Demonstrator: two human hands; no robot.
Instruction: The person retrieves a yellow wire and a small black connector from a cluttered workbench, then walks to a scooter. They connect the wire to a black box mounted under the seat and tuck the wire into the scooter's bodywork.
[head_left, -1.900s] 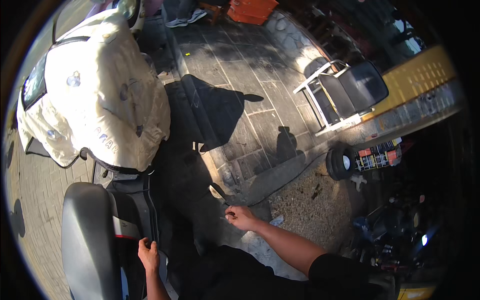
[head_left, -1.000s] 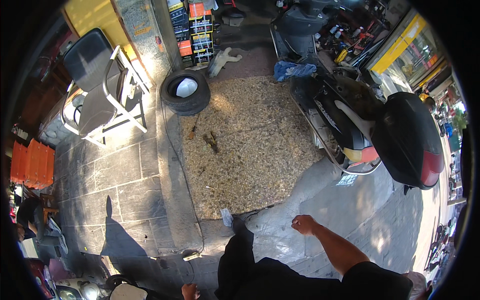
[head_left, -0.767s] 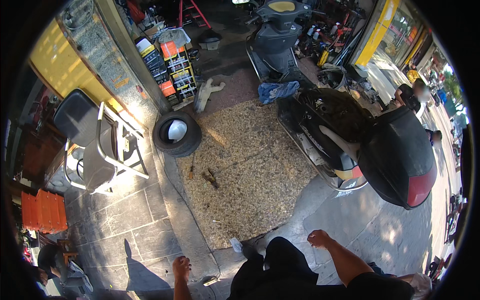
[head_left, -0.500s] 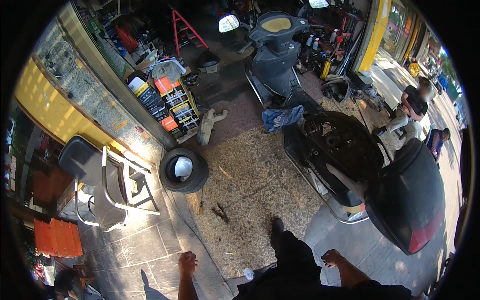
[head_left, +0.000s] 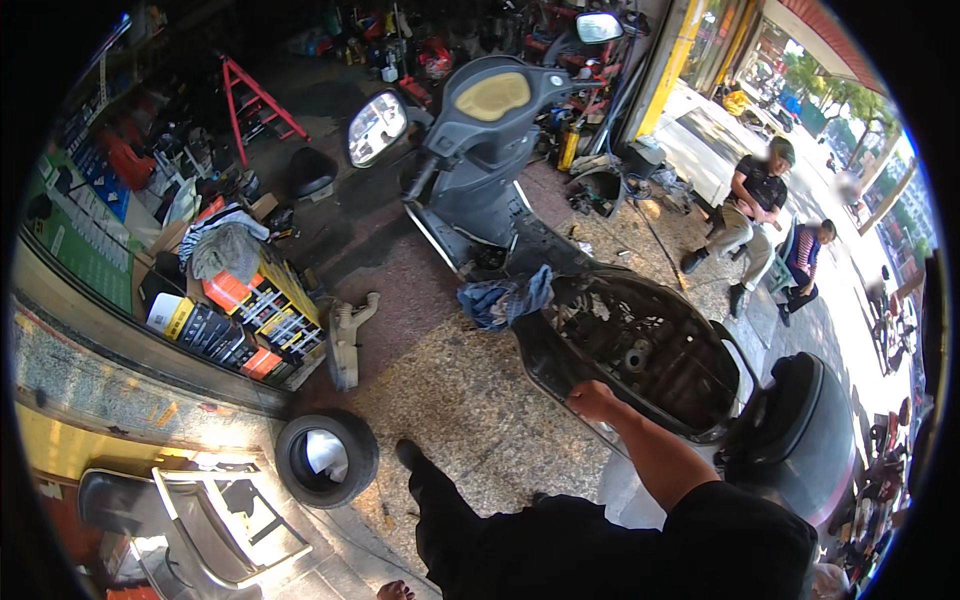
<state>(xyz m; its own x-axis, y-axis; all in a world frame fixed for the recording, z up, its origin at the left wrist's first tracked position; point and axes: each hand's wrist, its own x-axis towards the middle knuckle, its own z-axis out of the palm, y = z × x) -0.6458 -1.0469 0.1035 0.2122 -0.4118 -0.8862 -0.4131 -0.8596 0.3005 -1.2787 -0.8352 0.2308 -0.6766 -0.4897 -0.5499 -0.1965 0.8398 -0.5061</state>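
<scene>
A dark grey scooter stands on the right, its under-seat bay uncovered and its inside grimy. A crumpled blue denim cloth lies at the front of that bay. My right hand is beside the bay's near edge, fingers curled in with nothing visible in them; whether it touches the scooter I cannot tell. Only a bit of my left hand shows at the lower edge, so its grip is hidden. Behind the bay is a black top box.
A tyre with a pale object inside lies left of my foot. Beyond it are a metal-framed chair, stacked boxes and a beige curved part. A red stand is farther back. Two people sit at the right.
I have stepped toward the scooter, and the view has turned right. My right hand has moved forward to the scooter's side. My left hand has dropped nearly out of view.
</scene>
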